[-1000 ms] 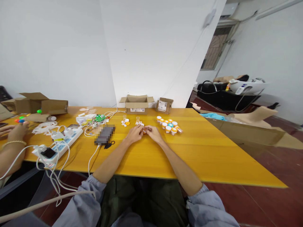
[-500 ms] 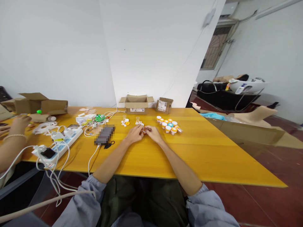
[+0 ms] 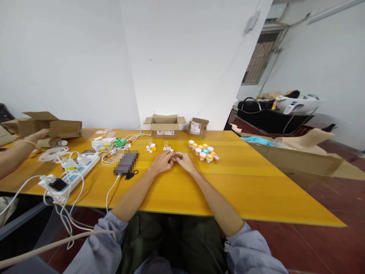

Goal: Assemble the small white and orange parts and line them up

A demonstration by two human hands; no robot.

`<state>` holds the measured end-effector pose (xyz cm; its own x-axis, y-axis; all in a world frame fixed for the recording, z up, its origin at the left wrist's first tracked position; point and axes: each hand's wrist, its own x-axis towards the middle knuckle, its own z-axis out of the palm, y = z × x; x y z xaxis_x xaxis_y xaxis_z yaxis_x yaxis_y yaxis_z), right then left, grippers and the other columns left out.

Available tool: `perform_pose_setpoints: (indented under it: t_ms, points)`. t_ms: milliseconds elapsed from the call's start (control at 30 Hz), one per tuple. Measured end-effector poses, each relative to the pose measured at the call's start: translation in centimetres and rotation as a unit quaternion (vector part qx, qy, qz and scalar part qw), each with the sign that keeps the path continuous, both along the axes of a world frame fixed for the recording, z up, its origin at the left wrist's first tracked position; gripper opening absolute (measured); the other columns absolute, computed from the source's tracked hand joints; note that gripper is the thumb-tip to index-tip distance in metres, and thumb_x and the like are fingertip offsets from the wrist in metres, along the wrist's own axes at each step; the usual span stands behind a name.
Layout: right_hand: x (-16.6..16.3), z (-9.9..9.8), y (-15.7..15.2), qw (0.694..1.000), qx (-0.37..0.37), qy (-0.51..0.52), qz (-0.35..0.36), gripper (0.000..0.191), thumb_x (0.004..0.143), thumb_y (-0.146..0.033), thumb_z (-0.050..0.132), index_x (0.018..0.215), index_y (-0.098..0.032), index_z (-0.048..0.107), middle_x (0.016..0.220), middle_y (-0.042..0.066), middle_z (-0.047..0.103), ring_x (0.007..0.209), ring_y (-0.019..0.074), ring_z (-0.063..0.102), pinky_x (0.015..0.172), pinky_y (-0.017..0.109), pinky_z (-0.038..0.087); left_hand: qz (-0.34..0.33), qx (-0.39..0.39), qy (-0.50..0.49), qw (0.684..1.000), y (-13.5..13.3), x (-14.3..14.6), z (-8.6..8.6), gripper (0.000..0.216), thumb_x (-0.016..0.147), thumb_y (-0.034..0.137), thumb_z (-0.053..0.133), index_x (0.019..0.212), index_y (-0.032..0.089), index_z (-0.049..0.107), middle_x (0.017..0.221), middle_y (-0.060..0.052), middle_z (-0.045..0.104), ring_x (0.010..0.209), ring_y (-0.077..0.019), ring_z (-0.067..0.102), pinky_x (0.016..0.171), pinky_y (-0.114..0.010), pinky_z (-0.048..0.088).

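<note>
My left hand (image 3: pixel 162 161) and my right hand (image 3: pixel 184 161) meet on the yellow table (image 3: pixel 182 186), fingers pinched together around a small orange-brown object (image 3: pixel 173 158) that is mostly hidden between them. Just beyond my right hand stands a cluster of small jars (image 3: pixel 203 150) with orange, white and blue lids. Behind my left hand lie small white and orange caps (image 3: pixel 151 147) and a little clear vial (image 3: pixel 165 145).
An open cardboard box (image 3: pixel 164 125) and a smaller box (image 3: pixel 197 126) stand at the wall. A dark device (image 3: pixel 126 163), power strip (image 3: pixel 71 176) and tangled white cables lie to the left. Another person's arm (image 3: pixel 19 150) reaches toward cartons (image 3: pixel 45 125) at the far left.
My hands stay together at the same spot. The other person's arm at the left has stretched farther back, toward the cartons.
</note>
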<state>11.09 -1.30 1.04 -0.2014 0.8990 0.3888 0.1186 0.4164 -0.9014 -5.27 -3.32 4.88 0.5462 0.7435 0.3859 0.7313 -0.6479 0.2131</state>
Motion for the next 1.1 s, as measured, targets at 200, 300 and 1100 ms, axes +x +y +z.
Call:
perform_pose_setpoints:
  t_ms: [200,300,1100]
  points:
    - [0.00,-0.01,0.01,1.000,0.002,0.002,-0.007,0.033,0.066,-0.008,0.049,0.083,-0.022,0.073,0.085,0.000,0.078,0.081,0.0182,0.073,0.081,0.032,0.060,0.004,-0.010,0.002,1.000,0.09,-0.09,-0.06,0.024,0.086,0.015,0.051,0.105,0.023,0.064,0.094,-0.006,0.065,0.088,-0.0215,0.063,0.078,-0.030,0.050]
    - [0.03,0.00,0.06,1.000,0.000,0.003,-0.004,0.032,0.066,-0.008,0.049,0.083,-0.022,0.073,0.086,0.001,0.079,0.082,0.0183,0.074,0.082,0.033,0.060,-0.003,-0.001,-0.005,1.000,0.14,-0.11,-0.11,0.027,0.087,0.015,0.049,0.109,0.023,0.064,0.095,-0.006,0.065,0.089,-0.0215,0.063,0.079,-0.030,0.050]
    - [0.07,0.26,-0.29,1.000,0.007,-0.010,0.011,0.026,0.067,-0.014,0.049,0.081,-0.021,0.070,0.082,0.000,0.077,0.078,0.0173,0.071,0.080,0.031,0.058,0.012,-0.015,0.019,1.000,-0.36,0.05,0.45,0.030,0.084,0.015,0.050,0.109,0.025,0.065,0.095,-0.006,0.065,0.089,-0.0221,0.064,0.077,-0.030,0.050]
